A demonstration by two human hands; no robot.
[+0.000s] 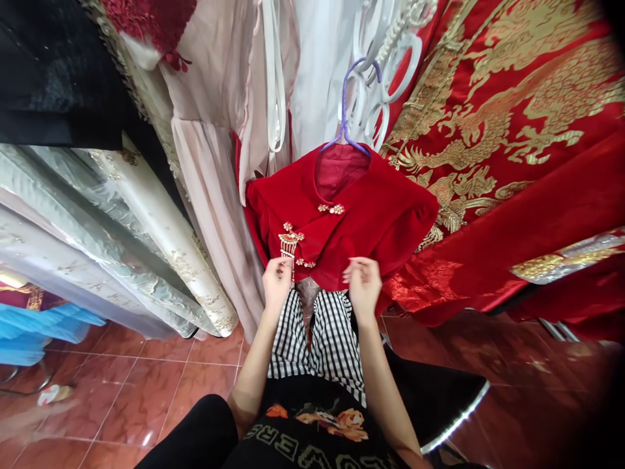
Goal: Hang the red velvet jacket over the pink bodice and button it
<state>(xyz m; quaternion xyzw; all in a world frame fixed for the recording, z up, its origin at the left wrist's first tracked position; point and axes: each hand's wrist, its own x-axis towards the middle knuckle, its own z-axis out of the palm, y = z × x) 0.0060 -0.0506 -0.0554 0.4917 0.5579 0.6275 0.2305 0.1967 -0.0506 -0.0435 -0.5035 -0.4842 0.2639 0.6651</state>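
Observation:
A short red velvet jacket (378, 195) hangs in front of me on a purple hanger (344, 98). It has a stand collar and gold-and-pearl flower fastenings (331, 209). A fan-shaped brooch (290, 241) with hanging tassels sits on its left side in view. My left hand (277, 281) is closed at the lower hem, just below the brooch, with its fingers over the tassel ends. On the other side, my right hand (362, 285) pinches the hem near its right part. The exact grip of both sets of fingertips is partly hidden.
Pale pink dresses (205, 169) and white embroidered gowns (161, 215) hang at left. A red robe with gold dragons (517, 124) hangs at right. White rings (405, 65) hold the hanger hook. A black seat-like shape (430, 391) stands low right on the red tiled floor (161, 384).

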